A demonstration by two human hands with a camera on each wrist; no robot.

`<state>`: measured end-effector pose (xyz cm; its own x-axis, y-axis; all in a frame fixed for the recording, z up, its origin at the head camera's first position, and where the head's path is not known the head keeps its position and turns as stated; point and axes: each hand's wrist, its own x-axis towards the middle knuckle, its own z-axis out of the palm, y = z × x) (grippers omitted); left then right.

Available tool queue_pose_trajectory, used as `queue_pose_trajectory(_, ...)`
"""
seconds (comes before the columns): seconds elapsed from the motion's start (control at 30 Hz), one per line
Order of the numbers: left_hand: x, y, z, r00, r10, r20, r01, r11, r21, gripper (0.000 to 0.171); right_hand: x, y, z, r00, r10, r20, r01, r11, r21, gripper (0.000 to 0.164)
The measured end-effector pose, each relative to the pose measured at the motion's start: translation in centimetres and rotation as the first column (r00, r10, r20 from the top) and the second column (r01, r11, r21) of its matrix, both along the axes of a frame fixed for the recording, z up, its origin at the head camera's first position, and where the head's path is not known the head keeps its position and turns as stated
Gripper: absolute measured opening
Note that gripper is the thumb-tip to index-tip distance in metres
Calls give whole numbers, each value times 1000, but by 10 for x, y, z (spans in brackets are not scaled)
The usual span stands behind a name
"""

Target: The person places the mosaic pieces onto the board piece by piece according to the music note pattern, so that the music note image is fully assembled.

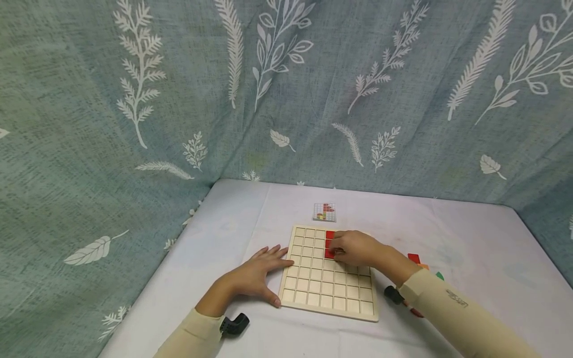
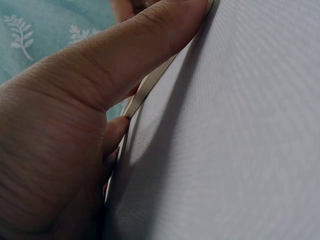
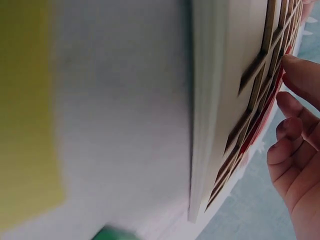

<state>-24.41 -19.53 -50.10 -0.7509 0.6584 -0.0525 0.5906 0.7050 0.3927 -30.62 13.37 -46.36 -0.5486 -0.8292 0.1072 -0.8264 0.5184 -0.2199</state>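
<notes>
A pale wooden board (image 1: 309, 286) with a grid of square recesses lies on the table. Red tiles (image 1: 330, 234) fill a short column of cells near its far edge. My right hand (image 1: 355, 247) reaches over the board, its thumb and fingertips curled at the red tiles and partly hiding them. In the right wrist view, the red strip (image 3: 260, 122) sits low among the grid ridges under the fingertips. My left hand (image 1: 257, 273) lies with fingers spread at the board's left side, thumb at the near left corner and fingertips on the edge.
A small picture card (image 1: 324, 212) with a gridded coloured design lies beyond the board. Right of it, partly behind the right forearm, are loose pieces: a red one (image 1: 414, 258), an orange one (image 1: 423, 266) and a green one (image 1: 440, 275). A patterned cloth (image 1: 286, 99) hangs behind the table.
</notes>
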Motion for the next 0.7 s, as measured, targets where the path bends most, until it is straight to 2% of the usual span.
queue_pose_trajectory(0.13,0,0,-1,1000,-1,-1,1,1000,0,111,2,11,2,1000,-12,-7,12,1000,-14,9)
queue_pose_trajectory(0.3,0,-1,-1,1000,0,-6,0,1000,-5,111,3,26,6,998,-54,28,54,998,-10,9)
queue_pose_trajectory(0.5,1,0,0,1000,9,-1,-9,1000,0,111,7,43,12,983,-163,88,160,986,38,15)
queue_pose_trajectory(0.7,2,0,0,1000,7,-7,-7,1000,12,111,10,59,15,965,-246,95,241,969,59,18)
